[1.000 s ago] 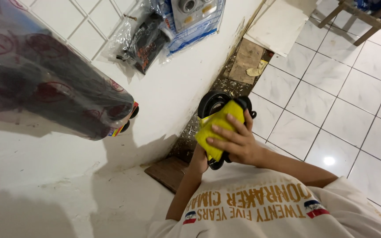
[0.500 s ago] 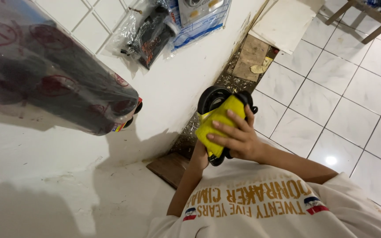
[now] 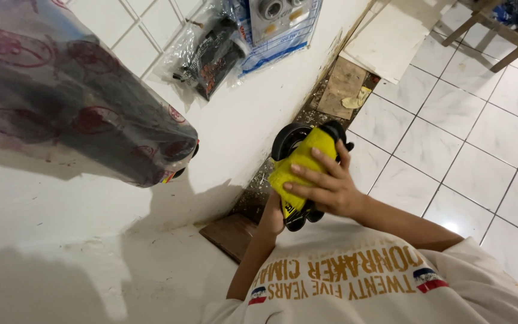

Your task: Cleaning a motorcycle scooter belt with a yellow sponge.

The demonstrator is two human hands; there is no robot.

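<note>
Both hands have a grip on a yellow toy car (image 3: 303,168) with black wheels, held up in front of the chest above the white tiled floor (image 3: 451,144). The right hand (image 3: 325,186) lies over the car's body, fingers spread and curled around it. The left hand (image 3: 271,217) closes on the car's lower end from beneath, partly hidden by it. To the left, a dark bundle wrapped in clear plastic (image 3: 79,102) juts from the white wall (image 3: 79,216). Farther up, plastic bags of parts (image 3: 235,42) hang against the wall tiles.
</note>
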